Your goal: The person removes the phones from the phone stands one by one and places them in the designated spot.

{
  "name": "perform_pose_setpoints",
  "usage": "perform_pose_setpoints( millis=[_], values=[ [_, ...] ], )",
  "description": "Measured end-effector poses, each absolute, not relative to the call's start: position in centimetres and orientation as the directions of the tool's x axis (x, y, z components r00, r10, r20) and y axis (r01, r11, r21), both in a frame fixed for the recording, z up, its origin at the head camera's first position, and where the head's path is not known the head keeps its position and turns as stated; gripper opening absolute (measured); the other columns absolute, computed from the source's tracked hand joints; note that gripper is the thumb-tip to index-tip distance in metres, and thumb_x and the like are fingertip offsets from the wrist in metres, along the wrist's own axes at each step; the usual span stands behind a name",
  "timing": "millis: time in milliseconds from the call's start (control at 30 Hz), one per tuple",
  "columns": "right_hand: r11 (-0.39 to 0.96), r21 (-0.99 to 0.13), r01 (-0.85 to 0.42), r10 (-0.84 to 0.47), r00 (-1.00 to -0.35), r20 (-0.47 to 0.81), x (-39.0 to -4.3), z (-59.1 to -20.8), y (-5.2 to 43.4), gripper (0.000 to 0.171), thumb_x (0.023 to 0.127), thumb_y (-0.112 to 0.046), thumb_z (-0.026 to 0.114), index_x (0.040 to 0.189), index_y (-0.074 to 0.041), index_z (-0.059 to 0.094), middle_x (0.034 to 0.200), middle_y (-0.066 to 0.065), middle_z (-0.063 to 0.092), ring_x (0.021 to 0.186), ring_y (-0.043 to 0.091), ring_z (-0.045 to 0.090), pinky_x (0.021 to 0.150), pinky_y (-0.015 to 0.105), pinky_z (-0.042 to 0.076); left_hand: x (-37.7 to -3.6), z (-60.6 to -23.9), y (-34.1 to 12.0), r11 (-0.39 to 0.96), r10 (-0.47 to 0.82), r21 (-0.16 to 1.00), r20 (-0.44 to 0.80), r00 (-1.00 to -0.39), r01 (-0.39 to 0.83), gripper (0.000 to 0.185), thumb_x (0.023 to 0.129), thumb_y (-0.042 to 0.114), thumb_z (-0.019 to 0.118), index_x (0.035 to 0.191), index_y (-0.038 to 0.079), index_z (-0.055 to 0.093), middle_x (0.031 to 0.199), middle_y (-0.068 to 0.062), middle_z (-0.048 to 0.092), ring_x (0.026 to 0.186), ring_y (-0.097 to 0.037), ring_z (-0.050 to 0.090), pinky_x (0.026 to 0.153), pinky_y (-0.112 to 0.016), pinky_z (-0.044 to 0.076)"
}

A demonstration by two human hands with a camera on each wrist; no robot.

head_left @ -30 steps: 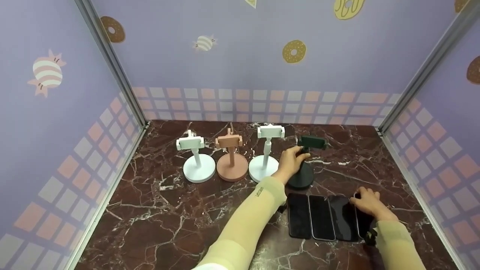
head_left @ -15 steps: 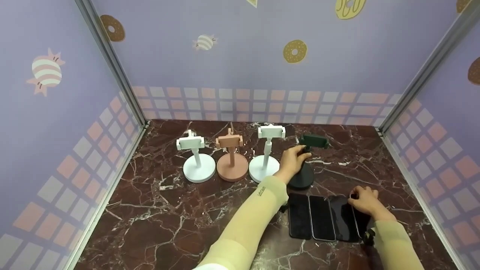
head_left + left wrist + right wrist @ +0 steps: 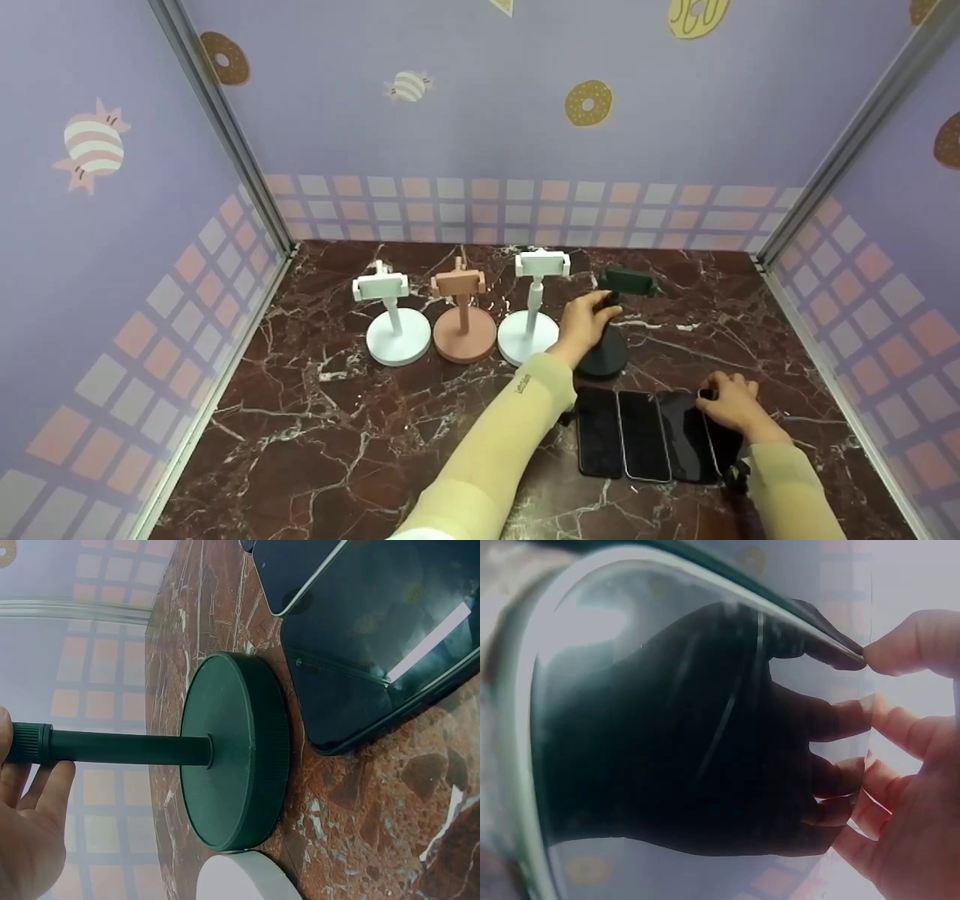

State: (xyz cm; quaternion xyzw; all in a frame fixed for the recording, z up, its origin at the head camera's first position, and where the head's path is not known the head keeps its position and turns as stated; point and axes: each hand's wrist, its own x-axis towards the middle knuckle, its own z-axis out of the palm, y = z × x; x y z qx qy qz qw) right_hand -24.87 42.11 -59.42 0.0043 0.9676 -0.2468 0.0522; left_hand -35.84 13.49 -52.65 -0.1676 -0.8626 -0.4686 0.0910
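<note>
My left hand [image 3: 584,324] grips the ribbed collar near the top of the post of a dark green phone stand [image 3: 236,750], just under its clamp head [image 3: 628,282]. The stand is upright on its round base. At the right end of a row of phones, my right hand [image 3: 731,405] holds the far end of a dark smartphone [image 3: 675,735]. In the right wrist view, the thumb [image 3: 911,645] touches one corner, and the fingers meet the far edge. The hand's reflection shows on the glossy screen. The other smartphones [image 3: 643,436] lie flat beside it, side by side.
Left of the green stand are a tall white phone stand [image 3: 534,300], a brown-pink phone stand [image 3: 464,330] and a shorter white phone stand [image 3: 397,336]. They stand on a dark red marbled tabletop [image 3: 322,465]. Patterned lilac walls [image 3: 480,135] enclose the back and both sides.
The right hand has shifted slightly left along the far end of the rightmost phone. The green stand's head has moved a touch to the right. The other stands have not moved.
</note>
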Motion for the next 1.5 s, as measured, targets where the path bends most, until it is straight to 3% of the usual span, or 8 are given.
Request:
perform_pose_setpoints(
  millis=[567, 867, 1067, 1167, 1267, 1400, 1500],
  values=[
    [0.867, -0.497, 0.035, -0.017, -0.995, -0.098, -24.9, -59.7, 42.0, 0.034, 0.091, -0.019, 0.065, 0.113, 0.006, 0.058, 0.113, 0.034, 0.047, 0.106, 0.051, 0.031, 0.089, 0.061, 0.028, -35.6, -52.5, 13.5, 0.495, 0.183, 0.802, 0.281, -0.942, 0.336, 0.033, 0.094, 0.035, 0.074, 0.122, 0.017, 0.076, 0.114, -0.001, 0.079, 0.107, -0.018, 0.074, 0.094, -0.026, 0.057],
    [0.868, -0.493, 0.056, -0.01, -0.991, -0.13, -25.1, -59.7, 41.9, 0.036, 0.091, -0.018, 0.063, 0.116, 0.006, 0.057, 0.119, 0.036, 0.044, 0.109, 0.052, 0.03, 0.089, 0.065, 0.034, -35.8, -52.5, 13.4, 0.497, 0.171, 0.8, 0.29, -0.942, 0.337, 0.032, 0.092, 0.034, 0.076, 0.12, 0.018, 0.078, 0.113, 0.0, 0.08, 0.107, -0.018, 0.074, 0.093, -0.026, 0.058],
    [0.881, -0.463, 0.094, 0.024, -0.988, -0.155, -25.3, -59.4, 41.3, 0.037, 0.099, -0.028, 0.057, 0.118, 0.004, 0.056, 0.118, 0.033, 0.045, 0.115, 0.054, 0.028, 0.086, 0.071, 0.037, -36.0, -52.4, 13.3, 0.533, 0.177, 0.779, 0.28, -0.943, 0.331, 0.033, 0.091, 0.037, 0.076, 0.12, 0.02, 0.078, 0.114, 0.002, 0.079, 0.107, -0.018, 0.075, 0.094, -0.027, 0.058],
    [0.888, -0.444, 0.118, 0.057, -0.987, -0.147, -25.4, -59.1, 40.7, 0.049, 0.104, -0.043, 0.053, 0.12, 0.003, 0.056, 0.122, 0.033, 0.047, 0.119, 0.055, 0.029, 0.085, 0.073, 0.038, -35.9, -52.2, 13.3, 0.551, 0.178, 0.777, 0.249, -0.952, 0.306, 0.034, 0.093, 0.037, 0.075, 0.122, 0.02, 0.078, 0.117, 0.002, 0.078, 0.109, -0.018, 0.074, 0.096, -0.027, 0.058],
    [0.892, -0.434, 0.127, 0.074, -0.988, -0.136, -25.5, -58.7, 39.7, 0.07, 0.105, -0.057, 0.047, 0.133, 0.007, 0.049, 0.134, 0.04, 0.042, 0.126, 0.059, 0.026, 0.09, 0.076, 0.037, -35.4, -52.0, 13.1, 0.559, 0.17, 0.789, 0.191, -0.967, 0.254, 0.035, 0.096, 0.036, 0.073, 0.126, 0.019, 0.075, 0.12, 0.002, 0.077, 0.111, -0.017, 0.073, 0.097, -0.03, 0.058],
    [0.884, -0.448, 0.135, 0.086, -0.988, -0.13, -25.6, -57.9, 38.3, 0.093, 0.102, -0.067, 0.043, 0.155, 0.008, 0.027, 0.156, 0.044, 0.019, 0.142, 0.065, 0.012, 0.105, 0.082, 0.025, -34.3, -51.7, 12.5, 0.572, 0.153, 0.8, 0.109, -0.982, 0.179, 0.039, 0.1, 0.04, 0.068, 0.133, 0.019, 0.07, 0.127, 0.001, 0.075, 0.116, -0.019, 0.071, 0.099, -0.036, 0.057],
    [0.867, -0.479, 0.134, 0.091, -0.99, -0.111, -25.4, -57.0, 37.1, 0.101, 0.1, -0.07, 0.045, 0.163, 0.002, 0.011, 0.164, 0.041, 0.0, 0.149, 0.064, -0.001, 0.111, 0.084, 0.013, -33.1, -51.8, 11.3, 0.575, 0.171, 0.798, 0.098, -0.98, 0.18, 0.044, 0.101, 0.044, 0.064, 0.135, 0.017, 0.067, 0.13, -0.002, 0.073, 0.12, -0.022, 0.068, 0.102, -0.038, 0.055]
  ],
)
